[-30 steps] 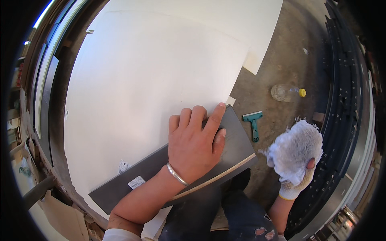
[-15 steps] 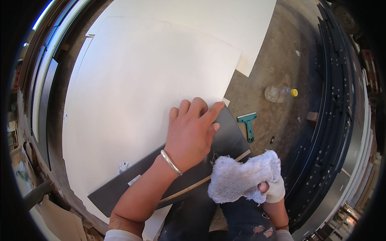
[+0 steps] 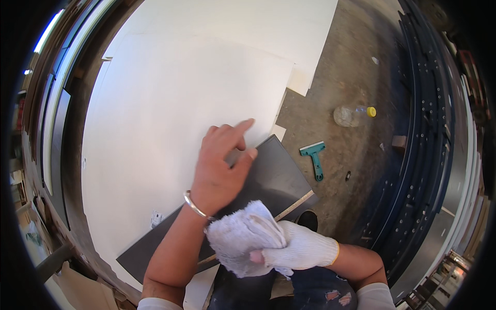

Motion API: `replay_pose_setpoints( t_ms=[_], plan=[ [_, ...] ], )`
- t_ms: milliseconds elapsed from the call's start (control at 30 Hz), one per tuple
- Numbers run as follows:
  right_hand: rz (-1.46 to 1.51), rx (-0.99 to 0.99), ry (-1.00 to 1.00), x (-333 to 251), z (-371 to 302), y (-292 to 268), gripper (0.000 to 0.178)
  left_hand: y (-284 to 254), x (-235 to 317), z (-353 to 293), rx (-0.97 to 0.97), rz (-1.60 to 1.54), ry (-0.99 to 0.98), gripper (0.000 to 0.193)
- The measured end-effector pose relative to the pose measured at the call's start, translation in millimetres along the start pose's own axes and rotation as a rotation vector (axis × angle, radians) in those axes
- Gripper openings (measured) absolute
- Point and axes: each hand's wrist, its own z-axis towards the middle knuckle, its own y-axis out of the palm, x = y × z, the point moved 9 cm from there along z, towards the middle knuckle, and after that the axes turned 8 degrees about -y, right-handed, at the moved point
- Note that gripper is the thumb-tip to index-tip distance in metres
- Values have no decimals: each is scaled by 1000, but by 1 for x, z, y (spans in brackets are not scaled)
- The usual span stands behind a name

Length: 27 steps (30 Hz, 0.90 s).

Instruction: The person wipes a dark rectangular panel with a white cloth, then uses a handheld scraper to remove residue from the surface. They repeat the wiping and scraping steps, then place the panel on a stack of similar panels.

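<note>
My bare left hand (image 3: 219, 168), a silver bangle on its wrist, hovers over the upper edge of a dark grey panel (image 3: 279, 170), index finger stretched out and thumb apart. Nothing is in it. My right hand (image 3: 302, 245) wears a white knitted glove with a bare thumb tip poking out. It grips a fluffy white cloth (image 3: 243, 237), bunched up over the panel's near side. The panel lies slanted across a large white board (image 3: 155, 129), and a narrow pale strip (image 3: 294, 205) runs along its near edge.
A green scraper (image 3: 313, 159) lies on the concrete floor right of the panel. Beyond it rests a clear plastic bottle (image 3: 347, 116) with a yellow cap. Stacked dark perforated metal lengths (image 3: 431, 144) line the right side, and long panels (image 3: 58, 144) stand at the left.
My left hand has moved left, off the panel's far corner. The right hand has swung left with the cloth, bringing it close to my left wrist. The view has shifted slightly.
</note>
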Motion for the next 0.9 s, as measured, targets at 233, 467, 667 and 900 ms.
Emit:
replay_pose_setpoints(
  t_ms=[233, 467, 667, 900],
  plan=[
    [-826, 600, -411, -58, -33, -32, 89, -14, -20, 7, -70, -338, -101, 33],
    [-335, 1520, -529, 33, -157, -239, 28, 6, 20, -1, -136, 144, 190, 37],
    [-693, 1650, 196, 219, -163, -362, 32, 13, 26, -6, -281, 138, 297, 28],
    [-818, 1745, 233, 237, -135, -374, 30, 3, 25, 0, -280, -1, 282, 25]
  ],
)
